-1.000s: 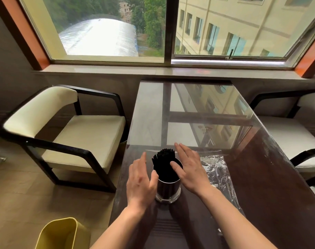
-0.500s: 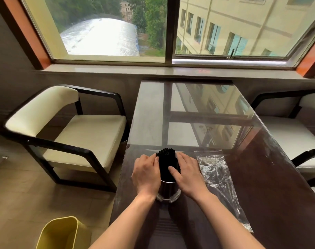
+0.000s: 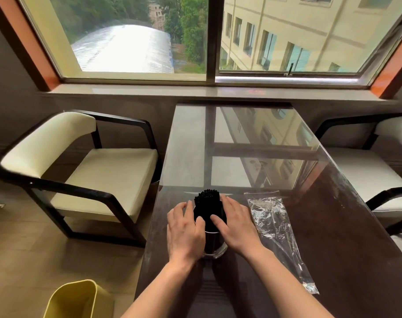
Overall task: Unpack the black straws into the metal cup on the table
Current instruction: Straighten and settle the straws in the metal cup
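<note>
A tight bundle of black straws (image 3: 207,203) stands upright in the metal cup (image 3: 212,243) near the table's front edge. My left hand (image 3: 184,228) presses against the bundle's left side, fingers curled around it. From the other side my right hand (image 3: 234,223) does the same, its thumb on the front of the straws. Both hands hide most of the cup; only its lower wall and base show between the wrists.
An empty clear plastic bag (image 3: 278,232) lies flat on the glass-topped table (image 3: 241,143), right of the cup. Cream chairs with black frames stand at the left (image 3: 85,171) and right (image 3: 374,175). A yellow bin (image 3: 74,299) sits on the floor at the lower left.
My two hands, spread apart beside the cup a second ago, have closed in on the straws and now squeeze the bundle together. Cup and bag have stayed put.
</note>
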